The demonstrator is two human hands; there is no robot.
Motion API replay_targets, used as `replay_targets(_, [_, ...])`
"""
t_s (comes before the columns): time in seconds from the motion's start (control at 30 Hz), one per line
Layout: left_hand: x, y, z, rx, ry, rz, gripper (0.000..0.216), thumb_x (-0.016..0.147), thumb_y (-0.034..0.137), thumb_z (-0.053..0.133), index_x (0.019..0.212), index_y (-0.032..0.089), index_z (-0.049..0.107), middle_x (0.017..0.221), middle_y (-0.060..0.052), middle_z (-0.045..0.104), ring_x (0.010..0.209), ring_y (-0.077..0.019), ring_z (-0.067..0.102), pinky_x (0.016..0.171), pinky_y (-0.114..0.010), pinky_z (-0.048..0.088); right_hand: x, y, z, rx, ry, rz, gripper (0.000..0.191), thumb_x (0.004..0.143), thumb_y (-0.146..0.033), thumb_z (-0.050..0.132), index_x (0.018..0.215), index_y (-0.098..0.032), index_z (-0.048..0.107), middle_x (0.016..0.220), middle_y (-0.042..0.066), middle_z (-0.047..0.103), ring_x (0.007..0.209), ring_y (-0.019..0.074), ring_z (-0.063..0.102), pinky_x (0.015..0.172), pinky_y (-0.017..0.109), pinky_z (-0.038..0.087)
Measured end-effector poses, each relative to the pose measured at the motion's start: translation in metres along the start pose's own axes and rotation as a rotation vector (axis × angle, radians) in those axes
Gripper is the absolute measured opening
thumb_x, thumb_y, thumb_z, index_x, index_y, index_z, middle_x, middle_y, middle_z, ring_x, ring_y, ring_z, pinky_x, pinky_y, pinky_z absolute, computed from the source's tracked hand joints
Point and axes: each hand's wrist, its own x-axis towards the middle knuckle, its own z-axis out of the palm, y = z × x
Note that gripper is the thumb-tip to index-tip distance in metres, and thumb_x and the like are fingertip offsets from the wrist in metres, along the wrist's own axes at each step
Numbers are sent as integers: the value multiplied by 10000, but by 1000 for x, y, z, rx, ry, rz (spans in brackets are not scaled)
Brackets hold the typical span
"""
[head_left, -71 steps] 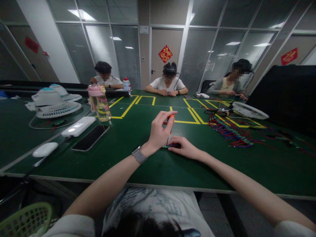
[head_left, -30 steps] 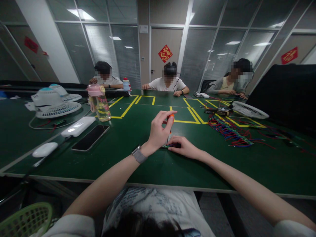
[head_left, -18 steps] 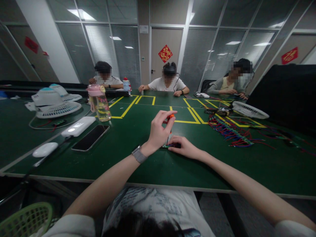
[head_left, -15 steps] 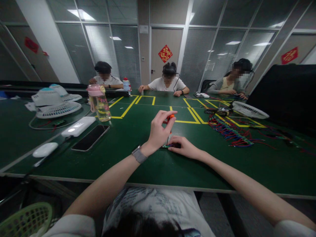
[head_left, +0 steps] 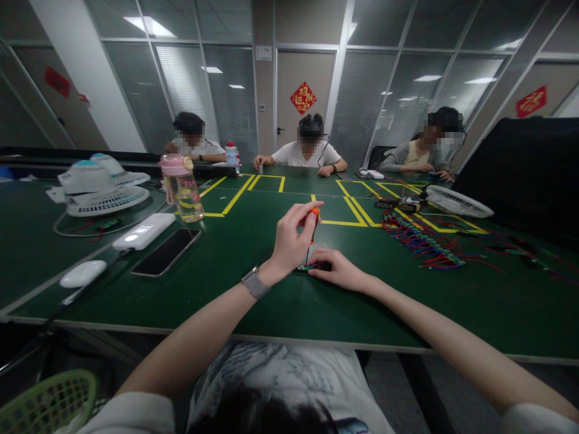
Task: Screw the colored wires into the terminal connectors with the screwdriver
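Note:
In the middle of the head view, my left hand (head_left: 293, 236) is closed around the orange-and-black handle of a screwdriver (head_left: 315, 212). The screwdriver stands nearly upright, its thin shaft pointing down at a small green circuit board (head_left: 304, 267) on the table. My right hand (head_left: 333, 268) rests low beside it, fingers pinched on the right side of the board. Part of the board and the dark thing under my right fingers are hidden. Whether the tip sits in a screw is too small to tell.
A phone (head_left: 166, 253), a white power bank (head_left: 145, 231), a pink-lidded bottle (head_left: 183, 190) and white fans (head_left: 106, 196) are at left. At right lie several wired circuit boards (head_left: 420, 241) and a black screen-like panel (head_left: 525, 181). Three people sit across the green table (head_left: 203, 307).
The fingers of my left hand have shifted slightly around the screwdriver's handle, and its orange top has turned a little. My right hand and the board stay in place.

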Motion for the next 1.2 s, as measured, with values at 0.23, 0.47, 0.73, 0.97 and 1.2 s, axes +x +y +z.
replay_targets(0.23, [1,-1,3,-62,-26,-22,256,958,259,480,1158,204,630,1065,-63,626,839,-123,675,692,-211,575,0,-1,0,7,0,4,149,848,-262,645,926,-151,706,867,57,644,730,153,590,683,282,480])
replay_targets(0.47, [1,0,2,21,-20,18,227,928,223,535,1125,211,647,1027,-48,609,836,-112,641,687,-194,559,0,2,1,4,8,-11,132,843,-252,648,921,-159,701,858,53,648,756,163,595,694,288,484])
replay_targets(0.73, [1,0,2,60,-6,60,212,895,239,595,1092,218,670,981,-40,575,861,-120,597,675,-184,534,0,1,1,8,13,-3,114,835,-237,657,903,-157,701,852,52,649,744,159,589,685,284,482])
replay_targets(0.97, [0,2,-1,28,-34,17,283,973,255,447,1169,213,648,1058,-67,642,938,-156,632,756,-243,534,0,0,0,5,1,-8,143,845,-254,650,928,-152,706,878,62,658,753,163,599,701,293,487])
replay_targets(1.2, [0,-3,0,-37,-68,26,308,975,264,441,1221,224,621,1167,-86,630,1029,-181,640,821,-271,555,0,1,1,9,7,-5,153,848,-276,650,931,-161,707,866,54,658,738,158,599,684,287,489])
